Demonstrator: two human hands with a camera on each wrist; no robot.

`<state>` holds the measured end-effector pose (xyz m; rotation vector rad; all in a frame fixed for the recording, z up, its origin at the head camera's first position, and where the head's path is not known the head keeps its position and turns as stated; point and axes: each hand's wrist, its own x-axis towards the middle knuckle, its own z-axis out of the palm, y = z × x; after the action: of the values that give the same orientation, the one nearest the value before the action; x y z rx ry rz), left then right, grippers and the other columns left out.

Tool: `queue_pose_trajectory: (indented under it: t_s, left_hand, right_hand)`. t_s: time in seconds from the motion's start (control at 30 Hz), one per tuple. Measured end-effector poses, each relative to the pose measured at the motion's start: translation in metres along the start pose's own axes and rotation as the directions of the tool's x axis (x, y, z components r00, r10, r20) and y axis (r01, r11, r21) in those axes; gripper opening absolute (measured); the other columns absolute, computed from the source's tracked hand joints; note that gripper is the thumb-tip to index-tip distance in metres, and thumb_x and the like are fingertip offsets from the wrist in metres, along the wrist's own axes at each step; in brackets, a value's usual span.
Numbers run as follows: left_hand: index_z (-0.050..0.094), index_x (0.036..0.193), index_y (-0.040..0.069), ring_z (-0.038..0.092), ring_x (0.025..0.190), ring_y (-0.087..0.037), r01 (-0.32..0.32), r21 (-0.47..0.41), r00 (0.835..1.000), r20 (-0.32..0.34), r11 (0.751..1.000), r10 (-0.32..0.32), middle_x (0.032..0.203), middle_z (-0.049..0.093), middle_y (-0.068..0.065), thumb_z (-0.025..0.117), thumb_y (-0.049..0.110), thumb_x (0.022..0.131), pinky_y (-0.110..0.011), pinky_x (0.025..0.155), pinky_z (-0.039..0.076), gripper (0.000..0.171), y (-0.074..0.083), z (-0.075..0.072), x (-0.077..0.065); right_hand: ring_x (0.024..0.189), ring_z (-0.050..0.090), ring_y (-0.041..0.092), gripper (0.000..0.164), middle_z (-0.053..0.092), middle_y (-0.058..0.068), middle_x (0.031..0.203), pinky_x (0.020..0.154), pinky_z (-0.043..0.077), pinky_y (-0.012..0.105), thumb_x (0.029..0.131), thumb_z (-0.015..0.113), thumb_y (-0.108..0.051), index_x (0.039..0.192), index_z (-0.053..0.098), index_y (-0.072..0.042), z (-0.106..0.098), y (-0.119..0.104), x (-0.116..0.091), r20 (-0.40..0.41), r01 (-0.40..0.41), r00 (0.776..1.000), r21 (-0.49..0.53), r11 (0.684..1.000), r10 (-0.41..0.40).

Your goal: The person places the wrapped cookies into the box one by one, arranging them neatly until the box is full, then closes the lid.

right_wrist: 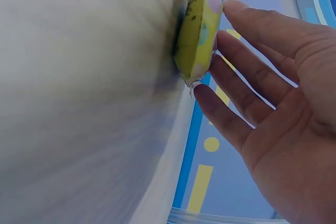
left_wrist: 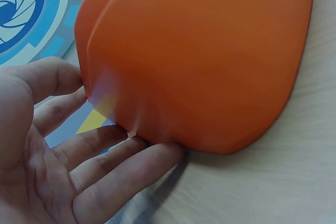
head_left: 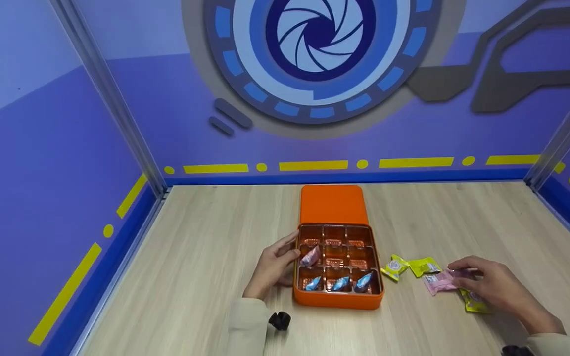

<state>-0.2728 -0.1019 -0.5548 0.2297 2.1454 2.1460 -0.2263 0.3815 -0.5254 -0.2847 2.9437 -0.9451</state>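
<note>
An orange box (head_left: 337,299) with a divided clear insert stands on the table. My left hand (head_left: 271,267) rests its thumb and fingertips against the box's left side; in the left wrist view the fingers are fairly straight along the orange wall. A pink wrapped candy (head_left: 310,256) lies in the middle-left compartment. Blue wrapped candies (head_left: 340,284) fill the three front ones. To the right of the box, my right hand (head_left: 495,284) pinches another pink candy (head_left: 441,282) between thumb and forefinger. A yellow candy (head_left: 474,302) lies under that hand, close to its fingers.
Two more yellow candies (head_left: 395,267) lie between the box and my right hand. The orange lid (head_left: 333,204) lies flat behind the box. Purple panels (head_left: 131,99) wall the light wooden table (head_left: 206,237) at the back and sides.
</note>
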Motion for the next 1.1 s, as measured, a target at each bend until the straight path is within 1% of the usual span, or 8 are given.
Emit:
queue_pose_trajectory:
  t_s: [0.07, 0.17, 0.33, 0.5, 0.6, 0.73, 0.93, 1.1]
  left_hand:
    - [0.056, 0.156, 0.013, 0.056, 0.138, -0.034, 0.004, 0.003, 1.0, 0.0, 1.0, -0.004, 0.154, 0.054, -0.019, 0.065, 0.011, 0.106, -0.045, 0.111, 0.048, 0.051, 0.0, 0.0, 0.0]
    - [0.056, 0.156, 0.014, 0.056, 0.139, -0.034, 0.009, 0.01, 1.0, -0.004, 1.0, -0.009, 0.154, 0.055, -0.019, 0.066, 0.012, 0.106, -0.048, 0.111, 0.047, 0.051, 0.0, 0.0, 0.0]
    - [0.057, 0.156, 0.015, 0.055, 0.14, -0.034, 0.011, 0.018, 1.0, -0.01, 1.0, -0.01, 0.154, 0.055, -0.018, 0.066, 0.013, 0.105, -0.05, 0.112, 0.046, 0.051, 0.0, 0.0, 0.0]
    - [0.056, 0.156, 0.014, 0.055, 0.14, -0.033, 0.012, 0.014, 1.0, -0.01, 1.0, -0.012, 0.154, 0.055, -0.018, 0.067, 0.013, 0.105, -0.048, 0.113, 0.046, 0.052, 0.001, 0.001, -0.001]
    - [0.056, 0.156, 0.014, 0.056, 0.139, -0.032, 0.012, 0.008, 1.0, -0.005, 1.0, -0.012, 0.154, 0.055, -0.018, 0.066, 0.013, 0.105, -0.047, 0.112, 0.047, 0.052, 0.002, 0.001, -0.002]
    - [0.055, 0.157, 0.014, 0.056, 0.139, -0.032, 0.011, 0.004, 1.0, -0.001, 1.0, -0.011, 0.154, 0.055, -0.017, 0.066, 0.013, 0.105, -0.047, 0.111, 0.048, 0.052, 0.003, 0.001, -0.003]
    - [0.055, 0.157, 0.013, 0.057, 0.138, -0.031, 0.006, -0.005, 1.0, -0.003, 1.0, -0.006, 0.153, 0.056, -0.018, 0.066, 0.012, 0.106, -0.046, 0.11, 0.048, 0.052, 0.002, 0.001, -0.002]
    - [0.055, 0.157, 0.013, 0.057, 0.138, -0.033, 0.009, -0.017, 1.0, 0.001, 1.0, -0.009, 0.153, 0.056, -0.019, 0.065, 0.012, 0.106, -0.047, 0.111, 0.048, 0.052, 0.001, 0.001, -0.002]
  right_hand:
    - [0.109, 0.069, 0.033, 0.024, 0.074, 0.008, 0.115, 0.097, 0.054, 0.06, 0.095, 0.079, -0.005, 0.118, 0.077, -0.009, 0.0, 0.0, 0.0, -0.004, -0.004, 1.0, -0.012, 1.0, 0.004]
    - [0.109, 0.068, 0.036, 0.022, 0.074, 0.01, 0.115, 0.097, 0.053, 0.062, 0.095, 0.078, -0.005, 0.117, 0.077, -0.008, 0.0, 0.001, 0.0, -0.002, 0.004, 1.0, -0.013, 1.0, -0.004]
    - [0.115, 0.066, 0.043, 0.022, 0.072, 0.017, 0.121, 0.099, 0.051, 0.065, 0.097, 0.076, -0.004, 0.119, 0.076, -0.006, -0.001, 0.001, 0.0, 0.005, -0.016, 1.0, -0.005, 1.0, 0.016]
    - [0.124, 0.061, 0.05, 0.025, 0.068, 0.025, 0.13, 0.101, 0.049, 0.067, 0.098, 0.072, 0.002, 0.122, 0.076, -0.004, -0.003, 0.003, -0.001, -0.01, -0.036, 0.999, 0.015, 0.999, 0.037]
    - [0.123, 0.062, 0.05, 0.025, 0.069, 0.024, 0.129, 0.1, 0.05, 0.066, 0.096, 0.072, 0.004, 0.12, 0.076, -0.003, -0.005, 0.006, -0.003, -0.032, -0.018, 0.999, -0.002, 1.0, 0.018]
    - [0.119, 0.064, 0.048, 0.025, 0.071, 0.021, 0.124, 0.098, 0.052, 0.062, 0.094, 0.074, 0.005, 0.117, 0.077, -0.004, -0.006, 0.01, -0.004, -0.036, -0.004, 0.999, -0.032, 0.999, 0.003]
    - [0.119, 0.063, 0.048, 0.026, 0.07, 0.023, 0.125, 0.097, 0.053, 0.063, 0.093, 0.075, 0.005, 0.118, 0.076, -0.003, -0.007, 0.013, -0.003, -0.003, -0.001, 1.0, -0.031, 1.0, 0.001]
    - [0.119, 0.063, 0.049, 0.028, 0.068, 0.025, 0.127, 0.097, 0.052, 0.064, 0.093, 0.075, 0.003, 0.121, 0.075, -0.001, -0.008, 0.013, -0.001, 0.022, -0.022, 0.999, -0.04, 0.999, 0.023]
